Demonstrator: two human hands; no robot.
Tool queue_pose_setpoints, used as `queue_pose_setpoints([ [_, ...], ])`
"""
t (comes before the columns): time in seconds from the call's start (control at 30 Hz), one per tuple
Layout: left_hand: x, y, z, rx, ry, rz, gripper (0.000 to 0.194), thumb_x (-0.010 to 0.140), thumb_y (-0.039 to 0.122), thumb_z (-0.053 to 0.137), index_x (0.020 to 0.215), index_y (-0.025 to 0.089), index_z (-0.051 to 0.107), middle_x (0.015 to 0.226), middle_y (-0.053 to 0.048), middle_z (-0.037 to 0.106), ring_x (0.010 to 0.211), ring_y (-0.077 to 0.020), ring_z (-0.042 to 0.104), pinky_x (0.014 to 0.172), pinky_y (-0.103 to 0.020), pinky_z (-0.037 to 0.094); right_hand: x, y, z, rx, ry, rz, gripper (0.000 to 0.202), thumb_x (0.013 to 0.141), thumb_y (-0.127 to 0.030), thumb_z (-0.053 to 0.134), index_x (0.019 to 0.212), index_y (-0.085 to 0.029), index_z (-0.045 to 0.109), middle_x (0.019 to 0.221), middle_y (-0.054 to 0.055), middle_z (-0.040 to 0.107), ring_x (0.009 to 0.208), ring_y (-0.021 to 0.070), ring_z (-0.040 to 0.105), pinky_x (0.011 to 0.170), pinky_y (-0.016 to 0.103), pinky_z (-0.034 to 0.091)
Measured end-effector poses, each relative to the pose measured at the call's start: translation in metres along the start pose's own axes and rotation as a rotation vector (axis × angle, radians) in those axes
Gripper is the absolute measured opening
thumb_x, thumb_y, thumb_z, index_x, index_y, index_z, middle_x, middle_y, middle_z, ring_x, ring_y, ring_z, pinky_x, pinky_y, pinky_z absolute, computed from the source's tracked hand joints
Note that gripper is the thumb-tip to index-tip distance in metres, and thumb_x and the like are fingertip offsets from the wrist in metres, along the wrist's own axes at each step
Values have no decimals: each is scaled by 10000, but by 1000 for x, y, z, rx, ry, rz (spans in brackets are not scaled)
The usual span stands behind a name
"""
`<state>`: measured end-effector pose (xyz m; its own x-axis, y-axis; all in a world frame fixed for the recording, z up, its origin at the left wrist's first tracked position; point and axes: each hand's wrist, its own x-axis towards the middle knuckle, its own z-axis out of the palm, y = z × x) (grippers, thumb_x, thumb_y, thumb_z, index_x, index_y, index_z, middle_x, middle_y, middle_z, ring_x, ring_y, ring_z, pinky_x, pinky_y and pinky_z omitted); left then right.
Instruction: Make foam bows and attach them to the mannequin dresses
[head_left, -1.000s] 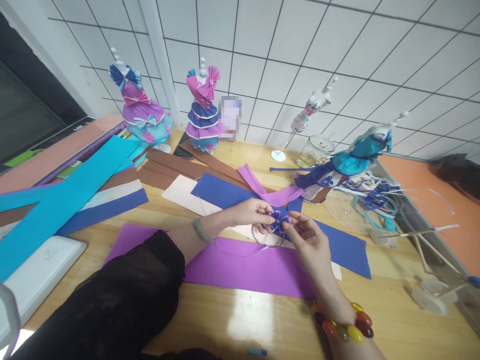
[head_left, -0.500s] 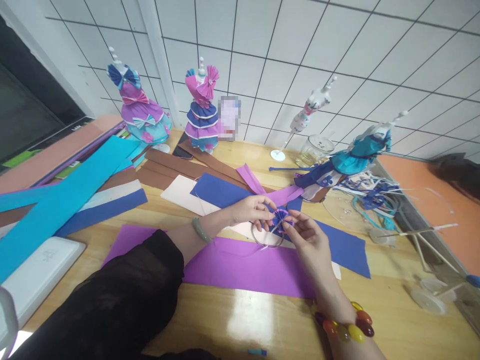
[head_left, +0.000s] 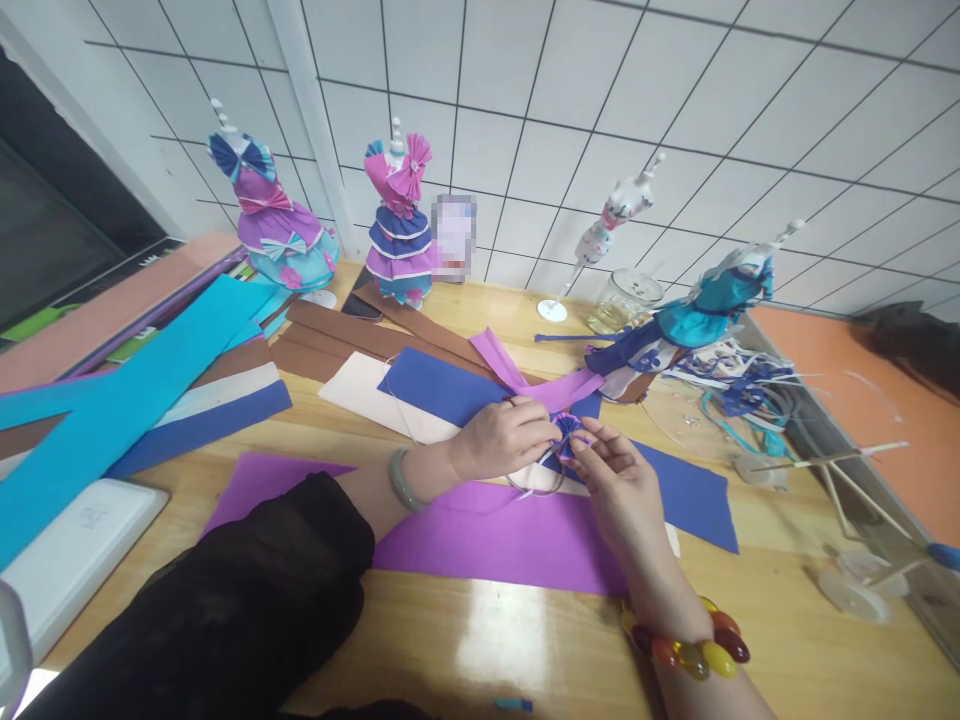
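A small pleated rosette, blue with a purple-pink rim, is between my two hands above the table. The thumb and fingers of my right hand pinch its right side. My left hand is closed at its left edge, the fingers curled in; the fingertips are partly hidden. Under the hands shows part of a thin ring, with a pale narrow strip by it. Below lie a purple paper sheet, a dark blue strip and a cream strip.
Small dress forms stand along the tiled wall: two dressed ones, a bare one and a teal-blue one. A glass jar, brown strips, turquoise strips and a white box surround the work.
My left hand has curled its fingers inward and closed at the rosette's left edge. My right hand keeps its pinch, and the view has shifted slightly.
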<state>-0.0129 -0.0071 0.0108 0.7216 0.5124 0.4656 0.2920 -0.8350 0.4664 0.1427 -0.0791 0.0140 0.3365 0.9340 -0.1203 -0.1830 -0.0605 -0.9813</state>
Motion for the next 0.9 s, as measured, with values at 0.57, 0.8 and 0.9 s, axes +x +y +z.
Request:
queue_pose_setpoints([
  [0.57,3,-3,4,-482,165,-286,177,767,280,496,820,127,568,763,-33,574,652,-84,515,568,-182,397,-2,-2,2,-37,1,-62,381,643,-253,704,992,-210,558,835,9,598,751,127,575,698,278,491],
  [0.8,5,-4,9,-598,162,-357,143,728,238,531,702,107,583,674,-13,558,590,-57,486,534,-151,377,-3,-2,3,-55,-17,-62,362,646,-248,704,979,-218,567,830,2,602,750,117,568,704,257,478],
  [0.9,5,-4,9,-621,157,-370,150,722,242,539,693,104,593,654,-15,567,581,-58,486,533,-153,378,-2,-1,1,-17,-12,-32,385,640,-247,707,997,-218,566,826,2,605,717,115,571,664,256,489],
])
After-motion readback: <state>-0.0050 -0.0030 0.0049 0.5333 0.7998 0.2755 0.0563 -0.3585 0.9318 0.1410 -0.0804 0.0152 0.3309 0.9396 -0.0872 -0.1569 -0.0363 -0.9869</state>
